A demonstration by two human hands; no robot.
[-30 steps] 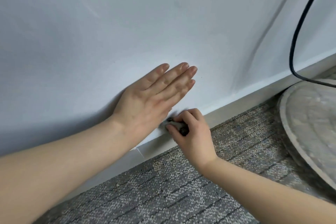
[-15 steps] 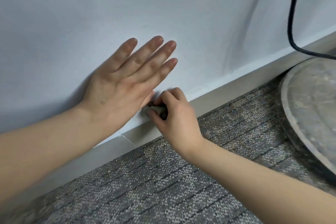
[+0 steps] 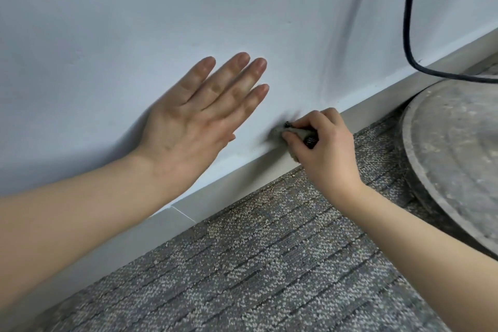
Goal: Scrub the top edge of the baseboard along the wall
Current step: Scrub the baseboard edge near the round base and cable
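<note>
SCRUBBING THE LEDGE: A person's right hand (image 3: 323,151) works a small grey scrubber (image 3: 292,132) against the top edge of the baseboard (image 3: 229,191), where the pale strip meets the wall (image 3: 134,21). The grip is closed, with fingers and thumb curled round the scrubber. Only its blurred front end and a dark patch show, so what kind of tool it is cannot be told. The low hold appears meant to press the tip into the narrow ledge rather than onto the face of the baseboard.

The left hand (image 3: 194,121) lies flat on the wall just above the baseboard, fingers straight and holding nothing. It seems to serve as a brace for a body leaning low over the floor.

The baseboard runs slantwise across the view, with a seam (image 3: 183,214) in it below the left wrist, on the stretch away from the scrubber. Grey patterned carpet (image 3: 269,264) butts against the foot of the baseboard, flecked with pale crumbs near the scrubbing spot.

Further along the baseboard, beyond the right hand, a round grey slab (image 3: 458,156) sits on the carpet close to it. A black cable (image 3: 408,21) hangs down the wall there and curves off in front of the baseboard. Both are likely to crowd the hand if the scrubbing heads that way, and the cable may need lifting aside.
</note>
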